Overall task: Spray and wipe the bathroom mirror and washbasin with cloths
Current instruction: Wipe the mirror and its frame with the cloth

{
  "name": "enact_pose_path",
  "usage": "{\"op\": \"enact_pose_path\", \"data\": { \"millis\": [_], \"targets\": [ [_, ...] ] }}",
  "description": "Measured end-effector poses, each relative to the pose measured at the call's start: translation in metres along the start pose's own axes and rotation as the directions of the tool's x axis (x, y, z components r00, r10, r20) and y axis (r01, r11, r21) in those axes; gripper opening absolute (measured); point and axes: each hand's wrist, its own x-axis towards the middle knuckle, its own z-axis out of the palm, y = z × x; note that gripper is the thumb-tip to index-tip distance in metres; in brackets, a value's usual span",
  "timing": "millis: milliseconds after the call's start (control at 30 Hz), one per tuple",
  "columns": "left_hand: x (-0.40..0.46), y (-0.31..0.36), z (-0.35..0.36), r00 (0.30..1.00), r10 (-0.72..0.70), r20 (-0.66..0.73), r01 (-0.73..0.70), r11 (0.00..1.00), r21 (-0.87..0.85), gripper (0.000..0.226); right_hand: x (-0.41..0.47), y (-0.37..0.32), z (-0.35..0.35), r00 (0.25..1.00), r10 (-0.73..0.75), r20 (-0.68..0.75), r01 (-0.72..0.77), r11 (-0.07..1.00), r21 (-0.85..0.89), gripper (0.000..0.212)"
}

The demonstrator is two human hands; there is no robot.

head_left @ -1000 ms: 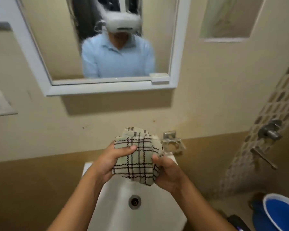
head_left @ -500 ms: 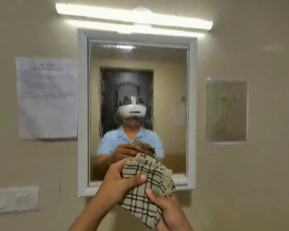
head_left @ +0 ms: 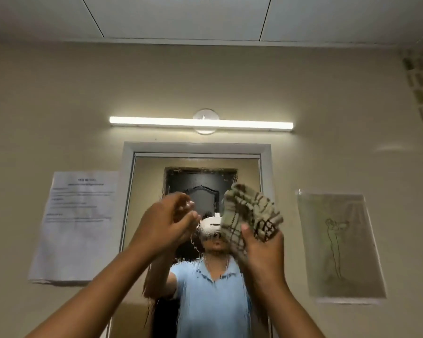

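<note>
**Cloth bunched in your right hand, up at the mirror**

The cloth [head_left: 250, 215] sits right of centre in the frame, wadded in your right hand [head_left: 264, 250]: the thumb pins it from the front and the fingers wrap behind, so that grip is clamped on it. Your left hand [head_left: 165, 224] is just beside it, left of centre, fingers loosely curled and holding nothing, not touching the cloth.

Judging by how it folds and droops, the cloth is light, soft and limp. It will not hold a shape, so a loose edge is likely to flap or slip out as you rub. Keep it balled, with a flat pad of folds facing the glass and your fingers spread behind to press evenly.

The mirror [head_left: 152, 191] fills the lower centre, its glass streaked with runs of liquid. Wet glass is slick and breakable, so I would press firmly but not lean on it. The cloth should grow heavier as it soaks.
</note>
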Motion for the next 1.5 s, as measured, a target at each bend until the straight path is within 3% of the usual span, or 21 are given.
{"op": "enact_pose_path", "data": {
  "millis": [100,200,267,400,533,733,867,1000,1200,1333,1500],
  "targets": [
    [0.026,-0.018,-0.014,0.996,0.071,-0.06,-0.056,0.972,0.228,0.043,0.025,-0.029,0.001,0.93,-0.36,-0.078,0.307,0.875,-0.375,0.028],
    [0.05,-0.038,-0.027,0.99,0.084,-0.115,-0.04,0.937,0.346,0.045,0.058,-0.045,0.01,0.752,-0.655,0.07,0.575,0.6,-0.556,0.068],
    [0.065,-0.054,-0.036,0.985,0.1,-0.143,-0.031,0.906,0.421,0.051,0.085,-0.05,0.018,0.673,-0.715,0.19,0.626,0.413,-0.662,0.076],
    [0.089,-0.08,-0.052,0.979,0.123,-0.163,-0.023,0.858,0.513,0.058,0.118,-0.044,0.039,0.75,-0.554,0.361,0.548,0.216,-0.808,0.088],
    [0.099,-0.113,-0.061,0.989,0.107,-0.103,-0.029,0.818,0.574,0.062,0.121,-0.028,0.056,0.806,-0.489,0.333,0.491,0.239,-0.838,0.093],
    [0.097,-0.141,-0.058,0.987,0.158,-0.039,-0.114,0.844,0.524,0.078,0.11,-0.015,0.097,0.787,-0.52,0.333,0.504,0.231,-0.832,0.083],
    [0.097,-0.149,-0.058,0.971,0.234,-0.047,-0.18,0.848,0.498,0.078,0.095,-0.005,0.137,0.689,-0.521,0.503,0.645,0.124,-0.754,0.089],
    [0.099,-0.162,-0.057,0.958,0.279,-0.059,-0.212,0.834,0.51,0.081,0.082,-0.011,0.153,0.594,-0.413,0.691,0.755,-0.009,-0.655,0.087],
    [0.108,-0.158,-0.059,0.939,0.344,0.022,-0.297,0.776,0.557,0.078,0.105,-0.013,0.12,0.55,-0.418,0.723,0.765,-0.096,-0.637,0.09],
    [0.109,-0.163,-0.057,0.935,0.353,0.026,-0.309,0.78,0.544,0.081,0.12,-0.012,0.086,0.573,-0.472,0.67,0.736,-0.064,-0.674,0.082],
    [0.107,-0.161,-0.057,0.94,0.342,-0.007,-0.284,0.792,0.541,0.08,0.13,-0.013,0.048,0.645,-0.509,0.57,0.683,0.051,-0.728,0.079]
  ]
}}
